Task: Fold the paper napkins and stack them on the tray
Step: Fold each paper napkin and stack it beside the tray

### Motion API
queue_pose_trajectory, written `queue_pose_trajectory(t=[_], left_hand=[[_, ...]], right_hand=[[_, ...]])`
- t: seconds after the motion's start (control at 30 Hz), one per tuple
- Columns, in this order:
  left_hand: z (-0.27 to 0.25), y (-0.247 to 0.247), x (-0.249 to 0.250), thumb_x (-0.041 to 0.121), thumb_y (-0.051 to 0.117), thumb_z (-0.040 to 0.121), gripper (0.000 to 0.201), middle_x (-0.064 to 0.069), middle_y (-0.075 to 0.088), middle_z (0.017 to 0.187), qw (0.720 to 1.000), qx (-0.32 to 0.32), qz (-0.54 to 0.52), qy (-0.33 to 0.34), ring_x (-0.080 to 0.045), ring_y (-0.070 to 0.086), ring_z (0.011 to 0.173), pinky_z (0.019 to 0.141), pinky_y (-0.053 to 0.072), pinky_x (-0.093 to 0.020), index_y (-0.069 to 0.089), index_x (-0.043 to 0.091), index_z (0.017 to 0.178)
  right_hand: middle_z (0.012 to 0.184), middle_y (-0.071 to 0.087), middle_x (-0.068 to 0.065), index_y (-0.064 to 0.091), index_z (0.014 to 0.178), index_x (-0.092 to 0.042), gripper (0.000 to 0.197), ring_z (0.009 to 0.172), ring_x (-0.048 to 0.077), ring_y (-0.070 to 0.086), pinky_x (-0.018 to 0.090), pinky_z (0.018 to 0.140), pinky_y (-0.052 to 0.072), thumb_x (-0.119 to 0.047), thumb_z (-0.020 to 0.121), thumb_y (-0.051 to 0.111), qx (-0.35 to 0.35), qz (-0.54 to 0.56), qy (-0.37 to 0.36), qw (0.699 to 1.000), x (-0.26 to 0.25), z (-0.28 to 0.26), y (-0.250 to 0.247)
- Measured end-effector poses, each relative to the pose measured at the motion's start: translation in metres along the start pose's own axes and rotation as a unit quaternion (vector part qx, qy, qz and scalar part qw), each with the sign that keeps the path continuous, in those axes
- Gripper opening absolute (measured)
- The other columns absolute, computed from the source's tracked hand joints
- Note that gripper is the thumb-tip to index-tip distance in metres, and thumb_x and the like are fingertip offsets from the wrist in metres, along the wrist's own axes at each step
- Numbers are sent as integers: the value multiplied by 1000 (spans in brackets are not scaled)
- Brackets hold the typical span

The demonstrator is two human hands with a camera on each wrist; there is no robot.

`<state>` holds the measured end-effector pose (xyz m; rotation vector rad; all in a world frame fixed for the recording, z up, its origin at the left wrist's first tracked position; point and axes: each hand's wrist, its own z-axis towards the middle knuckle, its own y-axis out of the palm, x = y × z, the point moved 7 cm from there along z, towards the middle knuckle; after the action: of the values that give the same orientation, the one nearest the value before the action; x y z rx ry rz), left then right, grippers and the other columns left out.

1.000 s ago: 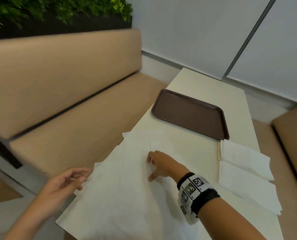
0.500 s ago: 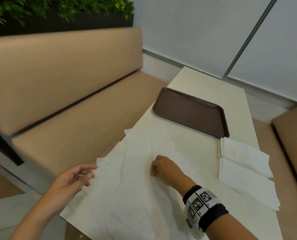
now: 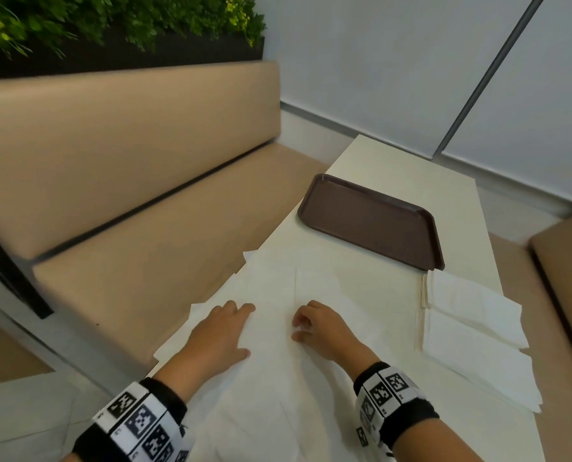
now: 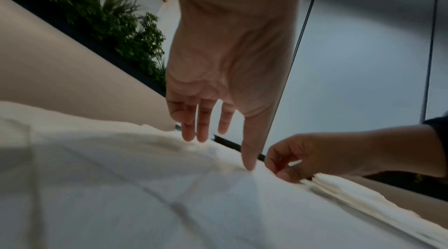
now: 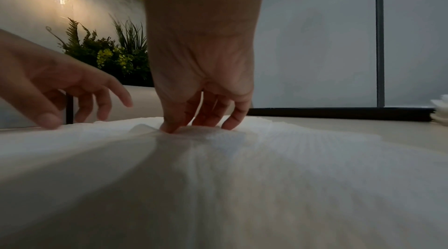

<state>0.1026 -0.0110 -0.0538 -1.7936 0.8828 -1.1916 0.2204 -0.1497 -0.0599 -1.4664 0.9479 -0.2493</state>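
Observation:
Several unfolded white napkins (image 3: 278, 388) lie spread in overlapping layers on the near part of the cream table (image 3: 394, 161). My left hand (image 3: 234, 328) rests flat on them with its fingers straight; in the left wrist view its thumb tip touches the paper (image 4: 223, 128). Just to its right, my right hand (image 3: 299, 328) has curled fingers and pinches the top napkin, which bunches under its thumb (image 5: 198, 121). A brown tray (image 3: 371, 221) sits bare farther back. Folded napkins (image 3: 471, 315) lie in a pile at the right, beside the tray's near corner.
A tan bench seat (image 3: 144, 261) with a padded back runs along the table's left edge, and some napkins overhang that edge. Another tan seat (image 3: 571, 261) is at the right. Plants (image 3: 111, 18) top the bench back. A pale wall stands behind.
My left hand has moved in from beyond the table's left edge and now lies on the napkins. My right hand's fingers have curled up on the top napkin.

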Motion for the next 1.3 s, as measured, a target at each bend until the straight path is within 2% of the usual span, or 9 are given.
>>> queue_pose_trajectory(t=[0.13, 0.2, 0.3, 0.53, 0.73, 0.9, 1.03, 1.13, 1.3], left_hand=[[6, 6, 6, 30, 51, 92, 37, 4, 41, 106, 997, -20, 68, -6, -18, 43, 102, 60, 33, -25, 44, 24, 127], [7, 7, 7, 19, 46, 93, 7, 7, 30, 79, 994, -7, 106, -16, -17, 39, 86, 49, 21, -23, 51, 19, 99], [8, 12, 12, 2, 47, 86, 34, 7, 22, 69, 993, 11, 119, -17, -17, 39, 77, 46, 15, -22, 29, 21, 64], [16, 7, 1, 9, 49, 91, 25, 2, 64, 104, 993, 84, -77, -39, -15, 58, 91, 73, 41, -19, 67, 19, 105], [7, -41, 23, 14, 64, 87, 15, 5, 68, 80, 950, 184, -249, 24, -5, 58, 66, 62, 42, -11, 70, 26, 81], [-1, -102, 77, 3, 67, 76, 29, -6, 67, 84, 933, 193, -278, 126, -21, 61, 79, 74, 49, -34, 61, 30, 69], [-28, -152, 141, -6, 58, 74, 25, 20, 61, 65, 938, 76, -238, 240, 6, 51, 58, 53, 35, -10, 64, 19, 71], [-54, -184, 172, -2, 57, 75, 21, 12, 51, 54, 926, -27, -218, 308, -5, 37, 46, 48, 31, -17, 67, 16, 77], [-69, -226, 176, 1, 60, 75, 23, -6, 63, 73, 886, -34, -312, 340, -20, 56, 66, 61, 47, -26, 69, 21, 77]], right_hand=[[94, 47, -6, 63, 103, -15, 15, 85, 14, 47, 21, 74, 36, -22, 89, 60, 7, 1, -6, 1000, 1, -1, -1], [94, 47, -6, 63, 103, -16, 16, 84, 14, 46, 21, 74, 35, -22, 89, 60, 1, 1, -6, 1000, 0, -1, -1], [94, 46, -6, 62, 104, -16, 17, 85, 14, 46, 21, 74, 35, -22, 88, 61, -10, -4, -7, 1000, 0, 0, -2], [99, 46, -6, 60, 110, -17, 24, 88, 13, 45, 19, 77, 35, -26, 88, 62, -29, -2, -3, 1000, 0, -3, -2], [114, 48, -5, 55, 121, -21, 28, 102, 9, 48, 18, 85, 34, -29, 94, 57, 20, 108, 0, 994, 0, -16, -29], [127, 46, -6, 46, 130, -21, 39, 117, 12, 46, 30, 99, 41, -5, 95, 48, 178, 231, -26, 956, -3, -37, -95], [138, 43, -15, 36, 134, -38, 52, 130, -5, 36, 24, 106, 35, -38, 87, 57, 188, 375, -65, 905, -9, -63, -146], [146, 35, -19, 22, 141, -46, 98, 137, -5, 28, 25, 110, 28, -72, 59, 69, 121, 423, -105, 892, -13, -73, -149], [144, 45, -1, 18, 146, -30, 118, 133, 20, 43, 43, 107, 40, -39, 53, 90, 51, 525, -100, 844, -21, -75, -119]])
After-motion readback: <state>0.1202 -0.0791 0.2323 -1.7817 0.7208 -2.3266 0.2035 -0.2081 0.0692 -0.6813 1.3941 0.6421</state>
